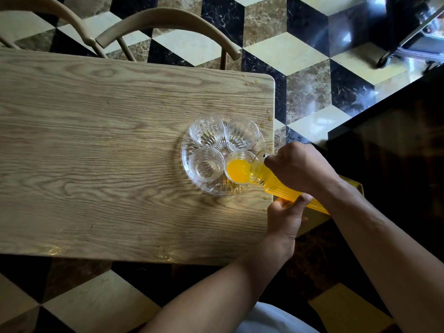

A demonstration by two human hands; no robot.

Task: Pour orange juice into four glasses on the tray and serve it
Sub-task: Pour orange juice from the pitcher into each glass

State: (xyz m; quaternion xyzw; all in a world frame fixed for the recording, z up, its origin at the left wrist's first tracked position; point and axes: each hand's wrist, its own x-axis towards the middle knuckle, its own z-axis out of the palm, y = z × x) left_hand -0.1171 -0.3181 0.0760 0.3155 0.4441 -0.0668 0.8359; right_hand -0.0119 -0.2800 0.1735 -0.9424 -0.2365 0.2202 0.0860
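A round clear glass tray [186, 162] sits near the right edge of the wooden table [108, 140]. Four ribbed glasses stand on it. The near right glass [237, 169] holds orange juice. The far left glass [206, 129], far right glass [241, 134] and near left glass [205, 164] hold none. A ribbed glass jug of orange juice [276, 183] is tilted with its mouth over the near right glass. My right hand [300, 167] grips the jug near its neck from above. My left hand [286, 217] holds the jug's body from underneath.
Two curved-back wooden chairs [168, 22] stand at the table's far side. Small juice drops [249, 81] dot the table near its right edge and front edge. A dark counter [396, 140] stands to the right. The floor has a cube-pattern marble tiling.
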